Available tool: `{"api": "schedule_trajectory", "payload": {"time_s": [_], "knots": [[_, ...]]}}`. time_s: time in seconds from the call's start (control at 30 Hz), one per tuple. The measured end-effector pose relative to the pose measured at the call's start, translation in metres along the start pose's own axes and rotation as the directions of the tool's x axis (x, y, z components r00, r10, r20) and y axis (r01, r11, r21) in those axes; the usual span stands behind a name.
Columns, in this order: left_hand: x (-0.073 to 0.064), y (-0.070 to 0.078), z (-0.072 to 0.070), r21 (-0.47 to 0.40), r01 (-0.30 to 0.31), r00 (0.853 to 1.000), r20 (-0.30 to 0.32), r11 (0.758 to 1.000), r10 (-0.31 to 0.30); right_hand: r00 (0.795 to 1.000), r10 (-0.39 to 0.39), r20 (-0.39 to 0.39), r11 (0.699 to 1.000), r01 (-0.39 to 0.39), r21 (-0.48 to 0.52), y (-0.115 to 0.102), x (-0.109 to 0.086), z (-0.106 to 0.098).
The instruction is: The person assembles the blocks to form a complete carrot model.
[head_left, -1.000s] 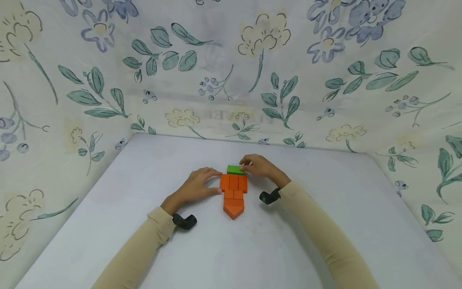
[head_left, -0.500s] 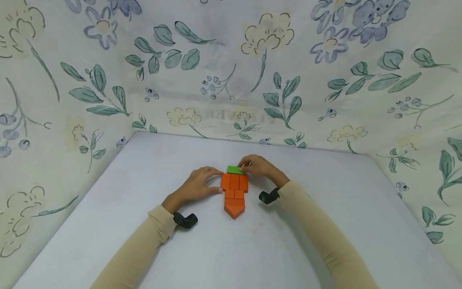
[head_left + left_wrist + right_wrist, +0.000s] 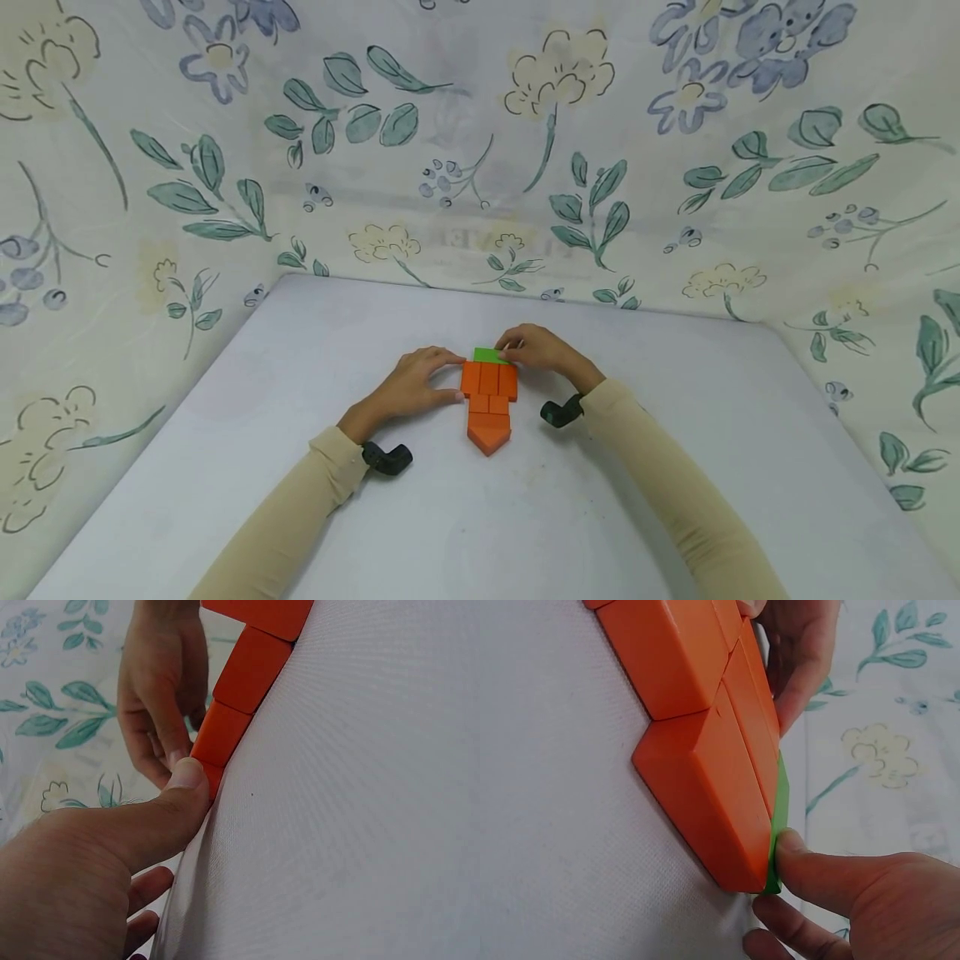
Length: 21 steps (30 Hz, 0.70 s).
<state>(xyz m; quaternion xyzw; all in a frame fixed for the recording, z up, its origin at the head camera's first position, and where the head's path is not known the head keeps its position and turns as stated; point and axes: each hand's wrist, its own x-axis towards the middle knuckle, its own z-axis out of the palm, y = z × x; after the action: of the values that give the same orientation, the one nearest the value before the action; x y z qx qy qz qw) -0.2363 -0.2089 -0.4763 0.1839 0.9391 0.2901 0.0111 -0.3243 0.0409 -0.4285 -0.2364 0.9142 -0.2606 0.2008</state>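
Observation:
Orange wooden blocks (image 3: pixel 489 379) lie together on the table, forming a wide row of upright oblongs, two smaller blocks (image 3: pixel 498 405) below and a pointed block (image 3: pixel 488 437) nearest the person. A green block (image 3: pixel 486 355) lies against the far side of the row. My left hand (image 3: pixel 405 386) spans the left orange block (image 3: pixel 470 379), thumb at its near end and index finger at its far end. In the left wrist view that thumb (image 3: pixel 186 774) presses on orange. My right hand (image 3: pixel 538 347) pinches the right end of the green block; the right wrist view shows the thumb (image 3: pixel 791 841) against its side.
A white cloth-like surface covers the table (image 3: pixel 375 533). Behind and beside it hangs a floral sheet (image 3: pixel 480 167). Black wrist-worn devices sit at the left wrist (image 3: pixel 387 459) and right wrist (image 3: pixel 561 410), close above the table.
Both hands keep their places on the blocks. The whole head view has shifted slightly; the right fingers have moved a little along the green block's right end.

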Motion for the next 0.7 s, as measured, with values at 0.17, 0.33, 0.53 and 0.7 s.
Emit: {"api": "schedule_trajectory", "payload": {"time_s": [0.17, 0.33, 0.53, 0.7], "knots": [[0.002, 0.000, 0.000, 0.003, -0.007, 1.000, -0.002, 1.000, 0.007, 1.000, -0.008, -0.016, 1.000, 0.008, -0.002, -0.001, -0.001, 0.000], [0.001, 0.000, 0.000, 0.009, 0.000, 1.000, -0.001, 1.000, 0.000, 0.997, -0.061, -0.049, 0.997, 0.058, -0.058, 0.000, -0.006, 0.001], [0.000, 0.003, 0.000, 0.002, -0.009, 1.000, 0.005, 1.000, 0.009, 0.956, -0.210, -0.203, 0.970, 0.178, -0.167, 0.002, -0.034, -0.011], [0.001, 0.001, 0.002, 0.031, -0.035, 0.999, -0.020, 0.999, 0.036, 0.913, -0.225, -0.342, 0.974, 0.197, -0.115, 0.022, -0.065, -0.027]]}}
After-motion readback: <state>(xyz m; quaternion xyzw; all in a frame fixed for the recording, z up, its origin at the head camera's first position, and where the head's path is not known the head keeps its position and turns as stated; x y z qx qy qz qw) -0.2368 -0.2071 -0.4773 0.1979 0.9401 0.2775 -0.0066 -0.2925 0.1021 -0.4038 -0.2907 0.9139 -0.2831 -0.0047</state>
